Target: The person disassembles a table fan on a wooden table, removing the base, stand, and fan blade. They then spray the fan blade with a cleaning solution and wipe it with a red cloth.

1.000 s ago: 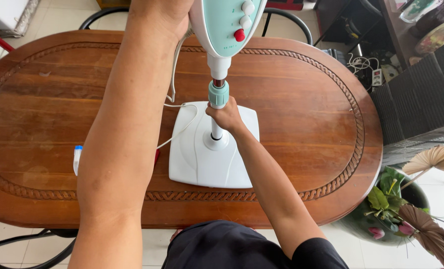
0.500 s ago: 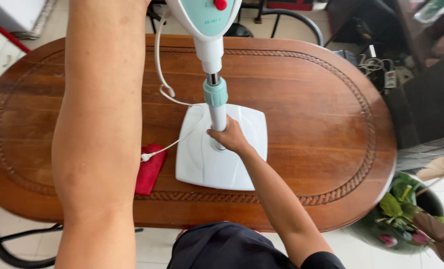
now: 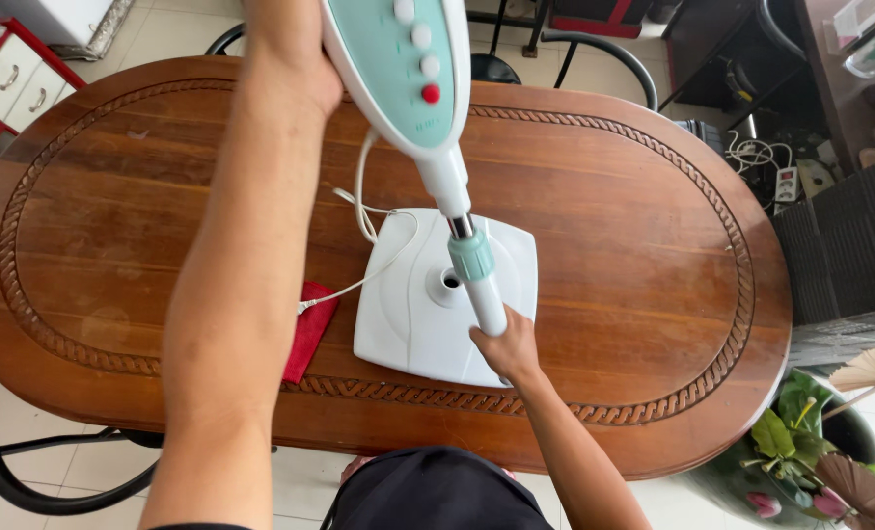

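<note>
Head view, looking down on a long oval wooden table with a rope-carved border [image 3: 654,255]. The left hand [image 3: 295,59], raised at about 11 o'clock, is wrapped around the white and mint-green control housing of a pedestal fan [image 3: 398,69] (four white push-buttons and one red one face the camera). The right hand [image 3: 504,345] is clenched around the lower end of the white fan pole with its mint-green height collar [image 3: 475,265]. The pole is tilted and its foot hangs clear of the square white plastic fan base [image 3: 428,304], which lies flat at the table's centre; the round socket [image 3: 447,282] in the base shows open and empty at roughly 10 o'clock from the right hand. Judged from this, pole and base are apart, with the upper assembly borne wholly by both hands. A white power cord [image 3: 364,211] trails from the housing across the base to 9 o'clock, where a folded red cloth [image 3: 310,329] lies just beside the base.
</note>
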